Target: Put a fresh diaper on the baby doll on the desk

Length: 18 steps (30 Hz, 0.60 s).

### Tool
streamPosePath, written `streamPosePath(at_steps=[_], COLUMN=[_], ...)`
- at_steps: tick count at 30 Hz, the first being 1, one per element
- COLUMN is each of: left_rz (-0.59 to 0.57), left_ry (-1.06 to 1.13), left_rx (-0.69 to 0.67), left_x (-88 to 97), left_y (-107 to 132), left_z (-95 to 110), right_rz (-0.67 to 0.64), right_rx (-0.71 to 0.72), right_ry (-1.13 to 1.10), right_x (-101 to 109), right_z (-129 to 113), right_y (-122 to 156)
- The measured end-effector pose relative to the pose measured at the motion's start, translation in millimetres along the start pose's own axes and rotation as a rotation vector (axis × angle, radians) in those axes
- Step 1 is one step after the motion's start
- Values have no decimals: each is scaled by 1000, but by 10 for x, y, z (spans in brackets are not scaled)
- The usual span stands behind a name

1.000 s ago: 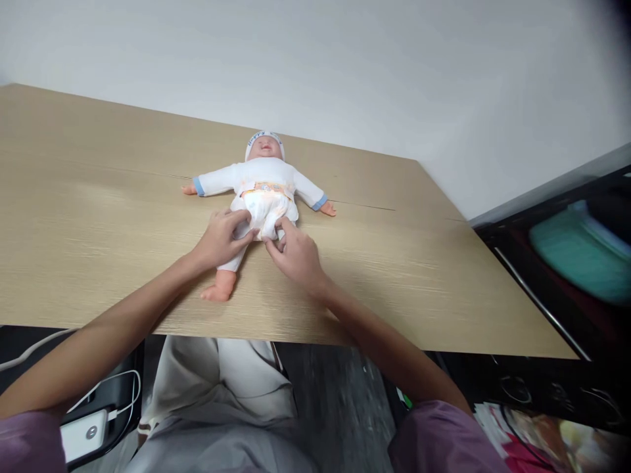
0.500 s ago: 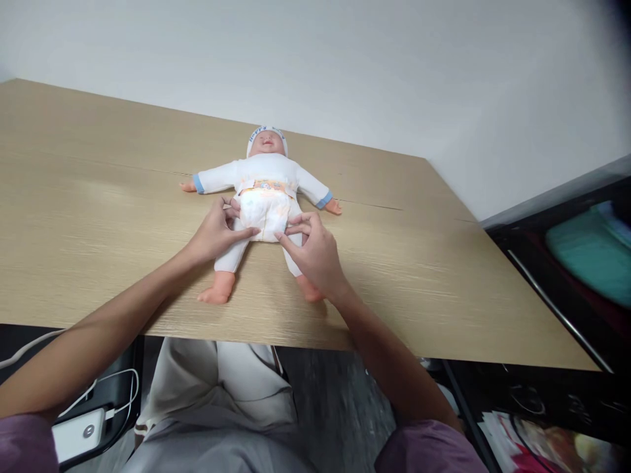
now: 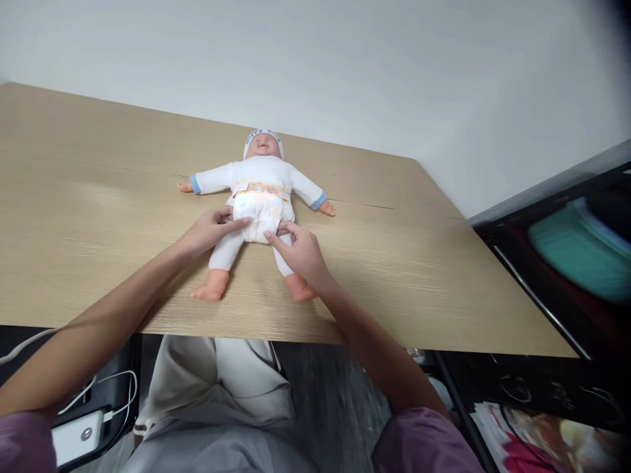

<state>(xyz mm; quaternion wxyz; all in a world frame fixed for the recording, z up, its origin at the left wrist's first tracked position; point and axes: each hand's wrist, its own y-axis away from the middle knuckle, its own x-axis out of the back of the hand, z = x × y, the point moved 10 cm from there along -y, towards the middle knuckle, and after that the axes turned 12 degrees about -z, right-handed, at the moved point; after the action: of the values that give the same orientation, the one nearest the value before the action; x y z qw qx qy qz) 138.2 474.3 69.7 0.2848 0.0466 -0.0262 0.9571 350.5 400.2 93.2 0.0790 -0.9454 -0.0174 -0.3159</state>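
A baby doll in a white suit with blue cuffs and a printed cap lies on its back, arms spread and feet towards me. Around its hips is a white diaper with an orange patterned waistband. My left hand is at the diaper's left edge, thumb on its front and fingers curled at the side. At the right leg opening, my right hand pinches the diaper's edge between thumb and fingers. The fingertips of both hands are partly hidden by the diaper and the doll's legs.
The doll lies on a wooden table against a white wall. A white power bank with a cable sits below the table at left. On the right are a dark shelf with a teal item and printed packets.
My left thumb has shifted up along the diaper's edge, away from the crotch. My right hand stays at the right leg opening. The whole view has shifted slightly.
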Motion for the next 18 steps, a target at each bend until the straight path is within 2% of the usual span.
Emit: streamPosePath(at_steps=[3,10,12,15,18], left_rz=[-54,-3,-1,-15,-48], left_ry=[144,96,58,11,-70], left_rx=[111,38,17,-10,-55], left_x=[-54,-44,-45,-34,20], left_y=[-11,13,13,7,29], left_z=[-147,-29,-7,-19,-17], right_rz=[27,197,178,83,5], right_rx=[-29,97,100,94,134], right_ry=[-75,68,54,14,-22], right_x=[-4,120,117,85,104], right_z=[55,-44,17,120,139], right_y=[20,106,65,3,52])
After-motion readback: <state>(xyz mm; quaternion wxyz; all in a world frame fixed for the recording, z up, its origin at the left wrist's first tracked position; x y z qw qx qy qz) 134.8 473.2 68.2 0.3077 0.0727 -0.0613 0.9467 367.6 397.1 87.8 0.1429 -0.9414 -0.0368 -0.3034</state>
